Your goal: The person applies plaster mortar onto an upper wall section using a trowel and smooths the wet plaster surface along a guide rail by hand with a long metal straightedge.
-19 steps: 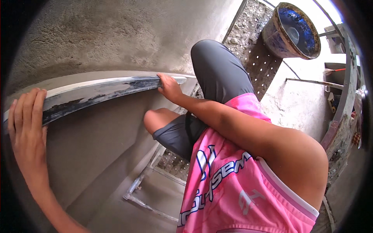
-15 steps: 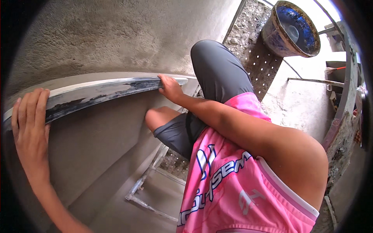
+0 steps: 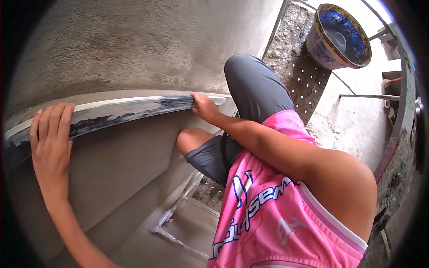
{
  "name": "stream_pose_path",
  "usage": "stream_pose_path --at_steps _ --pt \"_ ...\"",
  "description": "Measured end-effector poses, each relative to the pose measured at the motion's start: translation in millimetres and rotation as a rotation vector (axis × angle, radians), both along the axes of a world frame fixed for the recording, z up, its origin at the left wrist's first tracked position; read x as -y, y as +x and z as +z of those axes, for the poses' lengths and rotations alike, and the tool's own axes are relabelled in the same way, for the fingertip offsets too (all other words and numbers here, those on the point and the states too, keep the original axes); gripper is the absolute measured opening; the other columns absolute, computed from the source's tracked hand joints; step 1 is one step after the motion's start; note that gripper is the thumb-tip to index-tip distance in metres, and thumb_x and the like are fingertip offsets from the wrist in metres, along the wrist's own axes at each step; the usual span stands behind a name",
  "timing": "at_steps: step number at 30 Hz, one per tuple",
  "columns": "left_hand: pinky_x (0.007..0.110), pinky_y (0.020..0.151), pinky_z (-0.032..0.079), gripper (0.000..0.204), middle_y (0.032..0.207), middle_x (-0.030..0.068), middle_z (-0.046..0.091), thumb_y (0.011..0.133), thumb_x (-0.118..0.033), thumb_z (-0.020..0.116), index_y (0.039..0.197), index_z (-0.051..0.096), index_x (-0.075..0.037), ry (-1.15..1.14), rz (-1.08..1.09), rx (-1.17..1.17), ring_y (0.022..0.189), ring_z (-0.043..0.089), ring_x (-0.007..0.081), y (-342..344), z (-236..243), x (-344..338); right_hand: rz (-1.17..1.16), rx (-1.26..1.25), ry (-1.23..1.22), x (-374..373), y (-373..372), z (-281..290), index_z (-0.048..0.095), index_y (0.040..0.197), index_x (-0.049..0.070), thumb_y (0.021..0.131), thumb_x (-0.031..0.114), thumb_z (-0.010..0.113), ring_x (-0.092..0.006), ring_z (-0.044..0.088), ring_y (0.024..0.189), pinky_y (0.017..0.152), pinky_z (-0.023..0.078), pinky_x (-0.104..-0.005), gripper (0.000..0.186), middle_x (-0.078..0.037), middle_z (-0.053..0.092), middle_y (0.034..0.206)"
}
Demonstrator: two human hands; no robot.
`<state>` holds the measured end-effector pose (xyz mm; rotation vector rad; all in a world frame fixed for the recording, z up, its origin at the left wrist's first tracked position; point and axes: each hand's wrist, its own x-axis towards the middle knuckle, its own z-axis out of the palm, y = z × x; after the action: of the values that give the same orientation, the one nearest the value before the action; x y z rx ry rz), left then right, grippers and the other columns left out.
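Bucket point(image 3: 318, 48): round, blue inside, crusted along rim; contains greyish liquid point(image 3: 351, 50).
Perforated platform point(image 3: 308, 94): dark, dotted with round holes; lies near bucket.
Rubble point(image 3: 284, 41): grey, crumbly; borders platform.
Metal frame point(image 3: 192, 185): pale-spattered, square-cornered; sits low, below the knees.
Brush point(image 3: 388, 83): reddish handle; lies at far right.
Rod point(image 3: 370, 96): thin, straight; lies near brush.

White lettering point(image 3: 267, 196) (blue-edged) runs across the pink jersey point(image 3: 263, 240).

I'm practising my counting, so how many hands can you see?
2. The left hand is on the long bar, towards its left end; the right hand is near its right end. No others show.
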<state>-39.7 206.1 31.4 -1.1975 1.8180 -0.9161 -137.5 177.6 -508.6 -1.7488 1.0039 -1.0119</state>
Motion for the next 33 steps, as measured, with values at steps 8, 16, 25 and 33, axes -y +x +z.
stream_pose_path --at_steps 8,16,25,33 --pt "0.036 0.127 0.029 0.081 0.141 -0.0048 0.052 0.07 -0.004 0.078 0.143 0.049 -0.021 0.01 -0.016 -0.022 0.138 0.044 0.0172 -6.8 5.6 -3.8 0.072 -0.029 0.035 2.6 -1.0 6.2 0.05 0.128 0.003 0.075 0.008 0.078 -0.0428 0.062 0.106 0.089 0.05 -0.0507 0.061 -0.023 0.064 0.113" --pt "0.037 0.12 0.033 0.049 0.127 -0.0033 0.057 0.083 -0.014 0.065 0.131 0.056 -0.015 0.001 -0.133 -0.017 0.127 0.051 0.0151 -23.1 3.0 6.8 0.062 -0.039 0.003 9.8 -11.5 0.4 0.05 0.13 0.003 0.076 0.01 0.079 -0.0421 0.062 0.105 0.088 0.051 -0.0499 0.061 -0.021 0.065 0.112" --pt "0.04 0.12 0.033 0.044 0.127 0.0015 0.059 0.086 -0.015 0.062 0.13 0.057 -0.012 0.055 -0.072 -0.026 0.128 0.052 0.0187 -8.7 19.8 -15.0 0.135 0.046 0.016 -11.9 13.0 6.4 0.052 0.133 0.004 0.076 0.01 0.08 -0.041 0.063 0.106 0.088 0.052 -0.0478 0.064 -0.022 0.065 0.114" --pt "0.039 0.117 0.037 0.037 0.124 0.005 0.061 0.09 -0.02 0.06 0.125 0.062 -0.01 0.028 -0.297 -0.057 0.124 0.055 0.0226 5.0 25.3 -15.5 0.124 0.012 0.032 -4.4 10.2 -2.0 0.042 0.146 -0.001 0.076 0.004 0.08 -0.0448 0.061 0.117 0.097 0.05 -0.0467 0.08 -0.029 0.062 0.127"
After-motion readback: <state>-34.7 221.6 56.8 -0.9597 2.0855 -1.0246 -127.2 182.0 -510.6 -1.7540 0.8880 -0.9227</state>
